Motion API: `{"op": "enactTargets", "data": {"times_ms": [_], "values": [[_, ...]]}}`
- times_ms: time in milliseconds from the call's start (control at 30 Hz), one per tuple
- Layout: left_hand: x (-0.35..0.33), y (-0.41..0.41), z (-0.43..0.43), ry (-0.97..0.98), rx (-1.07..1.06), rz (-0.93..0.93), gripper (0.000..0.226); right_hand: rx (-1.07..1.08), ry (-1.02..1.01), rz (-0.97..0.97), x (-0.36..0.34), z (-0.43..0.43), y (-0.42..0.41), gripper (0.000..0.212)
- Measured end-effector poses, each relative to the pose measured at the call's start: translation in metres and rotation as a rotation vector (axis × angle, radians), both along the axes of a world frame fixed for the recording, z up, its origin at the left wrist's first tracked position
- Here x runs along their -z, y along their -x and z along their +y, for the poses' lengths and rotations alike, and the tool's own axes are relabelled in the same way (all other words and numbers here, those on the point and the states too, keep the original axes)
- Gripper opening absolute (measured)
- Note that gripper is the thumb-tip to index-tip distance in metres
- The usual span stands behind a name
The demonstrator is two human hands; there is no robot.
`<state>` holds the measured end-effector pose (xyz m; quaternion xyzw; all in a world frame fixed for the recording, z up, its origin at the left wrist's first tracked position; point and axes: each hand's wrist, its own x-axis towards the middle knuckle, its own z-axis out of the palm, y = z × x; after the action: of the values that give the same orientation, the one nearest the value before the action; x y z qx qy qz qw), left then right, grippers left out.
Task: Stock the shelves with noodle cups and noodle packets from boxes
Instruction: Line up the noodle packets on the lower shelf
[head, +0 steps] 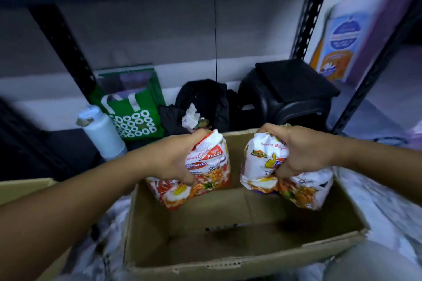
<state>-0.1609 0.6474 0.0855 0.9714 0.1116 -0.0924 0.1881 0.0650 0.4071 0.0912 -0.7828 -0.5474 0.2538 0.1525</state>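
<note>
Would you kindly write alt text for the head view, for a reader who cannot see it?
The left hand grips red noodle packets and the right hand grips white noodle packets over an open cardboard box with a bare floor. Behind stand a green bag, a white bottle and a black stool.

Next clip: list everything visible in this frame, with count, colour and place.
cardboard box: one, brown, open, front centre
red noodle packets: bunch, number unclear, red-white, above cardboard box, left
white noodle packets: bunch, number unclear, mostly white, above cardboard box, right
second box: one, brown, left edge
tote bag: one, green, behind cardboard box, left
bottle: one, white, left of tote bag
black bag: one, open, centre back
stool: one, black, right of black bag
shelf posts: three, black, back and right
left hand: one, grips red noodle packets
right hand: one, grips white noodle packets
</note>
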Motion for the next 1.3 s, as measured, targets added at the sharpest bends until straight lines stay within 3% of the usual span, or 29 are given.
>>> {"op": "enactTargets", "data": {"times_ms": [367, 567, 700, 933, 1133, 1300], "values": [[-0.246, 0.027, 0.012, -0.217, 0.046, -0.175, 0.109, -0.009, -0.186, -0.230, -0.222, 0.013, 0.038, 0.069], [-0.365, 0.041, 0.019, -0.306, -0.033, -0.247, 0.127, 0.025, -0.248, -0.389, -0.344, 0.027, 0.047, 0.092], [-0.422, 0.037, 0.031, -0.279, -0.054, -0.283, 0.099, 0.014, -0.235, -0.282, -0.404, 0.046, 0.039, 0.066], [-0.450, 0.009, 0.046, -0.366, -0.060, -0.245, 0.111, 0.015, -0.179, -0.338, -0.443, 0.093, 0.033, 0.067], [-0.444, -0.013, 0.052, -0.417, -0.109, -0.180, 0.093, 0.025, -0.115, -0.420, -0.435, 0.118, 0.022, 0.073], [-0.416, -0.036, 0.066, -0.471, -0.195, -0.037, 0.122, 0.025, -0.074, -0.467, -0.405, 0.141, -0.003, 0.085]]}}
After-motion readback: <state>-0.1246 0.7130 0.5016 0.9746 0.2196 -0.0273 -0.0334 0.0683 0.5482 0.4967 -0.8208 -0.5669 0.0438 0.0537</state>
